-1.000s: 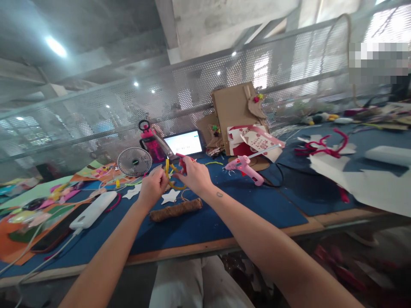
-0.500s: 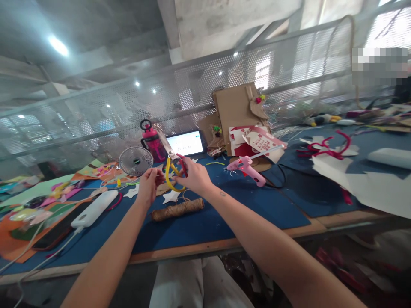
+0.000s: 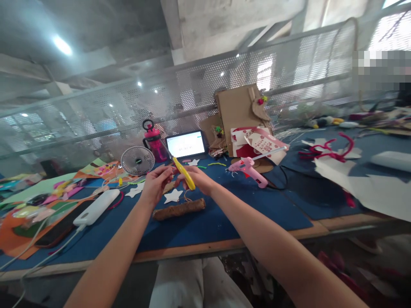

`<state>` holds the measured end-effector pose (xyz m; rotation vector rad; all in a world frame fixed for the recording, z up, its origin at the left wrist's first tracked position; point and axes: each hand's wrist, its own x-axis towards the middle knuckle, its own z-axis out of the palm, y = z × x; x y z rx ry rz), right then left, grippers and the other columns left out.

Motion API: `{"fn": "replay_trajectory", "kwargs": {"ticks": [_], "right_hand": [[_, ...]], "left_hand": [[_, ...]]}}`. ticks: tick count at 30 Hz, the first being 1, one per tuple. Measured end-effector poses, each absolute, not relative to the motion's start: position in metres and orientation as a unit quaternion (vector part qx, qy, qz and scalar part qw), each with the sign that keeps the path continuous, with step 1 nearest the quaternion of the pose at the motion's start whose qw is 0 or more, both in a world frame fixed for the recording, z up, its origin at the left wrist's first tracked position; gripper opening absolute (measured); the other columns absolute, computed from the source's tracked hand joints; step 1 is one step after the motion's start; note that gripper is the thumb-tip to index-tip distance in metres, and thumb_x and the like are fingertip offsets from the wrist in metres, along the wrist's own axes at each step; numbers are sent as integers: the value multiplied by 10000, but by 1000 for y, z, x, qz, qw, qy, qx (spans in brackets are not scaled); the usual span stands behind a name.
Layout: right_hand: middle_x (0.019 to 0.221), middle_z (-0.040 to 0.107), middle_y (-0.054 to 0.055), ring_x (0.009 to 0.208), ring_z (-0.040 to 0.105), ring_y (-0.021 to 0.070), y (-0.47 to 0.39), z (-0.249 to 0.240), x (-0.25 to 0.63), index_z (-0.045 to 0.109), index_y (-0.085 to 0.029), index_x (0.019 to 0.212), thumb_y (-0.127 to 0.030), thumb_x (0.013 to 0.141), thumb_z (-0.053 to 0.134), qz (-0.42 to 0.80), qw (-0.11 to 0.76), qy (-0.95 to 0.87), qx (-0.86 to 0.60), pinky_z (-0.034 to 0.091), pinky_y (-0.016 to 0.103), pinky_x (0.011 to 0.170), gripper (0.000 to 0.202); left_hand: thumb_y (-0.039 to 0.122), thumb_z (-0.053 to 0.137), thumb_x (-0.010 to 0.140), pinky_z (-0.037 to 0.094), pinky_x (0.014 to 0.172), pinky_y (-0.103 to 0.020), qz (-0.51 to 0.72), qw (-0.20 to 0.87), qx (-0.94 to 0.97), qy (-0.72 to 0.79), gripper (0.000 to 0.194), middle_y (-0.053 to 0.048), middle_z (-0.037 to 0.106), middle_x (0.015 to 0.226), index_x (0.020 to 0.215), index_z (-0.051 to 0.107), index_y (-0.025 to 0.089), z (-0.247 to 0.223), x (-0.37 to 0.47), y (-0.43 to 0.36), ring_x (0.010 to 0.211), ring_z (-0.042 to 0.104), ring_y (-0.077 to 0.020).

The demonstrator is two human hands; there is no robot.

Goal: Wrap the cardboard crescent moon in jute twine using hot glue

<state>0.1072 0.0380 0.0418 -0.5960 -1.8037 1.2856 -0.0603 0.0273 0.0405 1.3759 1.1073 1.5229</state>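
My right hand (image 3: 199, 179) is closed on a pair of scissors (image 3: 183, 173), whose yellow handle slants down toward me and whose blades point up and away. Close beside it, my left hand (image 3: 154, 186) has its fingertips pinched together; whatever they hold is too small to make out. Below both hands lies a brown twine-wrapped roll (image 3: 180, 209), a loose strand rising from it. A white paper star (image 3: 173, 196) rests just behind the roll, and more white star shapes (image 3: 135, 190) lie left of my left hand.
A pink glue gun (image 3: 247, 167) stands to the right, its cord trailing behind. At the back are a small fan (image 3: 138, 161), a pink bottle (image 3: 155, 143), a lit tablet (image 3: 186, 144) and cardboard (image 3: 239, 113). A white power bank (image 3: 96, 207) and phone (image 3: 59, 226) lie left.
The scissors have turned in my right hand, so the handle shows edge-on and lower. My two hands have come closer together. The view has shifted slightly.
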Motion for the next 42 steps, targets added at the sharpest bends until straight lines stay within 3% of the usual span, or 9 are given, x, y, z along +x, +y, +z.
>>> {"fn": "replay_trajectory", "kwargs": {"ticks": [3,7,15,18,23,31,36,42], "right_hand": [[656,603,-6,450,472,65,43,39,108,584,-128,904,-344,889,486,552,403,-697,-219,352,189,392,238],[697,563,-30,492,478,48,49,33,107,579,-126,907,-408,922,491,578,385,-692,-195,418,188,452,296],[572,531,-52,404,423,47,45,34,108,585,-130,835,-479,922,442,607,336,-707,-137,358,191,408,386],[545,588,-11,380,427,73,44,35,109,589,-128,785,-406,879,436,616,327,-705,-127,336,212,395,331],[516,625,36,365,444,105,44,34,108,596,-119,773,-272,690,445,624,326,-698,-129,320,224,388,230],[567,651,49,359,443,93,40,37,107,574,-124,753,-239,628,461,624,336,-694,-128,313,207,365,203],[469,575,12,356,421,90,41,39,109,546,-140,671,-243,633,462,622,348,-692,-114,286,203,355,138],[550,613,-2,374,402,75,41,40,109,530,-166,700,-243,612,500,635,369,-672,-95,272,203,362,120]], "left_hand": [[266,581,893,508,564,-233,572,376,583,438,165,-9,613,826,948,602,112,44,-52,18,636,577,-95],[255,599,883,419,436,-170,555,353,610,441,152,50,552,638,869,612,105,46,-45,10,462,474,-47],[276,573,903,366,372,-151,532,385,629,415,175,70,526,582,956,604,112,44,-39,11,394,435,-36],[256,572,904,327,349,-136,518,404,634,408,162,72,511,588,976,596,112,44,-42,12,381,394,-23],[277,550,916,399,402,-153,490,421,638,419,177,40,545,686,981,578,115,42,-46,16,454,452,-37],[302,558,907,525,592,-255,479,383,637,467,210,-29,613,888,1005,584,119,38,-49,20,689,595,-112],[295,569,902,468,477,-191,506,345,640,464,184,21,591,725,907,606,115,42,-43,9,536,537,-69],[298,683,796,332,349,-164,551,347,632,420,194,76,486,439,738,648,116,51,-37,-4,355,424,-49]]}}
